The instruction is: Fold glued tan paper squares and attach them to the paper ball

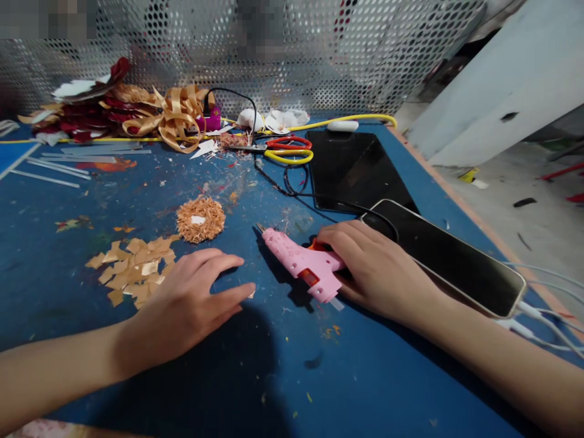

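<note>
While my right hand (376, 267) is gripping the gun (300, 260), probably for aiming, my half-open left hand (191, 304) is holding nothing.

tablet (351, 173): black, flat on desk (356, 377)
phone (460, 258): dark screen, far end over tablet edge, white cable (533, 311) plugged in
yellow cord (356, 118): along desk's back
panel (314, 58): perforated metal, behind desk

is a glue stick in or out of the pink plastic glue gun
In: a clear stick end pokes from the rear of the pink glue gun in the right hand.
</note>
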### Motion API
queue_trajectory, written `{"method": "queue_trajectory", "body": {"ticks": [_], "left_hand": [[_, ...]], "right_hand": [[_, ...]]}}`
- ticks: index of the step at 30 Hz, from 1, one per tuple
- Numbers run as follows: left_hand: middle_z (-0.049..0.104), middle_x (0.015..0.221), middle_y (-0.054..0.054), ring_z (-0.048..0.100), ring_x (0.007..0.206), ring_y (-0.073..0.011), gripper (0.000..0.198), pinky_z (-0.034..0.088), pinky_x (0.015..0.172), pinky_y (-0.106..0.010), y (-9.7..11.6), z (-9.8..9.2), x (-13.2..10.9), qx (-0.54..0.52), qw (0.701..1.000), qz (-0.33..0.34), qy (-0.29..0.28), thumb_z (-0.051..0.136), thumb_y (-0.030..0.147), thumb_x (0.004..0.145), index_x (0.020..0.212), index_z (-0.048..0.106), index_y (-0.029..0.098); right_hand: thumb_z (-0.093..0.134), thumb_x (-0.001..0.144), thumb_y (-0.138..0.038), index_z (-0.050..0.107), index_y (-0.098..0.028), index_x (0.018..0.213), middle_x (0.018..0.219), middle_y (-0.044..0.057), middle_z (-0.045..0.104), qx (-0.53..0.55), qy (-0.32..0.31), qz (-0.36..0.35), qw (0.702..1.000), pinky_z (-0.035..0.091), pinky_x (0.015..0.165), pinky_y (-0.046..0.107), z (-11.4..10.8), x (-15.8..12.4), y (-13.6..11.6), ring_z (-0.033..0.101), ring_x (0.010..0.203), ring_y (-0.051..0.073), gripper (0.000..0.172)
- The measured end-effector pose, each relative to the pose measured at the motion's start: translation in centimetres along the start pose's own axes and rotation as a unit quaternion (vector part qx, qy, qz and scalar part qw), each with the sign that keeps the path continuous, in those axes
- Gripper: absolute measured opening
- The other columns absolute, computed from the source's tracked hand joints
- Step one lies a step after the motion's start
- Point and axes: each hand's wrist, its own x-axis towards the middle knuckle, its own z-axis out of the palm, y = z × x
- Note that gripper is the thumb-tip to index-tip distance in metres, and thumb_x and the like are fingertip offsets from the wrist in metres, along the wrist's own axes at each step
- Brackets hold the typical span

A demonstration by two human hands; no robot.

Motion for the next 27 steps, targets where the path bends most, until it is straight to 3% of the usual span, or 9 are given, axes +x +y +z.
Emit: {"method": "queue_trajectory", "body": {"ticks": [5,8,11,14,16,18,20,23,27], "left_hand": [[0.066,0.108,-0.005,0.055,0.102,-0.0223,0.013,0.042,0.084,-0.036,-0.1,0.2,1.0,0.085,0.992,0.066,0.064,0.056,0.018,0.09,0.093,0.068,0.021],[0.068,0.106,-0.003,0.057,0.099,-0.0191,0.014,0.038,0.086,-0.035,0.2,-0.2,1.1,0.139,0.98,0.128,0.068,0.056,0.012,0.089,0.094,0.068,0.018],[0.069,0.105,-0.002,0.058,0.097,-0.0162,0.014,0.038,0.086,-0.032,0.5,-0.5,1.3,0.17,0.972,0.152,0.06,0.055,0.012,0.089,0.094,0.067,0.017],[0.07,0.103,-0.002,0.058,0.097,-0.0167,0.016,0.039,0.084,-0.032,0.4,-0.3,1.6,0.164,0.974,0.14,0.062,0.053,0.011,0.09,0.087,0.067,0.019],[0.069,0.1,-0.004,0.058,0.096,-0.0186,0.016,0.041,0.084,-0.033,0.2,-0.2,1.9,0.097,0.989,0.099,0.057,0.052,0.014,0.09,0.084,0.066,0.018],[0.067,0.097,-0.005,0.057,0.094,-0.0184,0.015,0.043,0.084,-0.033,0.0,-0.2,2.1,-0.03,0.998,0.023,0.044,0.053,0.018,0.09,0.082,0.066,0.018],[0.064,0.094,-0.003,0.057,0.09,-0.0154,0.014,0.044,0.084,-0.03,0.1,-0.5,2.4,-0.172,0.982,-0.064,0.039,0.053,0.019,0.09,0.082,0.065,0.018],[0.062,0.087,0.0,0.058,0.083,-0.0113,0.012,0.045,0.078,-0.024,0.7,-0.9,2.9,-0.315,0.937,-0.139,0.051,0.054,0.02,0.09,0.083,0.063,0.018],[0.062,0.082,0.003,0.058,0.08,-0.0098,0.011,0.044,0.075,-0.021,1.5,-0.9,3.0,-0.38,0.912,-0.148,0.052,0.054,0.02,0.09,0.081,0.062,0.019]], "right_hand": [[0.05,0.083,-0.026,0.051,-0.018,0.095,0.08,0.008,0.061,-0.027,0.012,0.046,0.999,0.044,0.063,0.034,0.0,-0.2,-0.4,0.055,0.07,0.023,0.014],[0.05,0.076,-0.022,0.051,-0.017,0.095,0.078,0.008,0.058,-0.081,0.03,0.086,0.993,0.041,0.061,0.036,-0.1,-0.3,-0.4,0.054,0.069,0.025,0.02],[0.052,0.068,-0.022,0.051,-0.015,0.101,0.088,0.013,0.059,-0.098,0.033,0.099,0.99,0.042,0.065,0.041,-0.4,-0.3,-0.3,0.055,0.077,0.03,0.034],[0.051,0.063,-0.019,0.047,-0.017,0.11,0.107,0.015,0.057,-0.032,0.03,0.079,0.996,0.043,0.078,0.048,-1.1,-0.2,-0.3,0.054,0.095,0.034,0.047],[0.049,0.064,-0.016,0.046,-0.021,0.11,0.112,0.013,0.055,0.014,0.076,0.057,0.995,0.042,0.084,0.05,-1.6,-0.1,-0.7,0.053,0.103,0.033,0.047],[0.05,0.069,-0.013,0.047,-0.023,0.105,0.105,0.011,0.056,0.046,0.153,0.047,0.986,0.043,0.083,0.048,-2.1,0.2,-1.6,0.055,0.098,0.029,0.037],[0.053,0.075,-0.011,0.048,-0.023,0.099,0.093,0.007,0.058,0.103,0.197,0.064,0.973,0.046,0.077,0.042,-2.2,0.7,-3.0,0.057,0.088,0.024,0.027],[0.057,0.08,-0.016,0.052,-0.023,0.092,0.089,0.005,0.058,0.225,0.163,0.112,0.954,0.048,0.07,0.035,-1.8,1.6,-5.7,0.056,0.084,0.02,0.016],[0.062,0.079,-0.022,0.058,-0.022,0.089,0.097,0.006,0.058,0.291,0.139,0.153,0.934,0.048,0.076,0.038,-1.0,2.4,-8.1,0.055,0.093,0.021,0.011]]}}
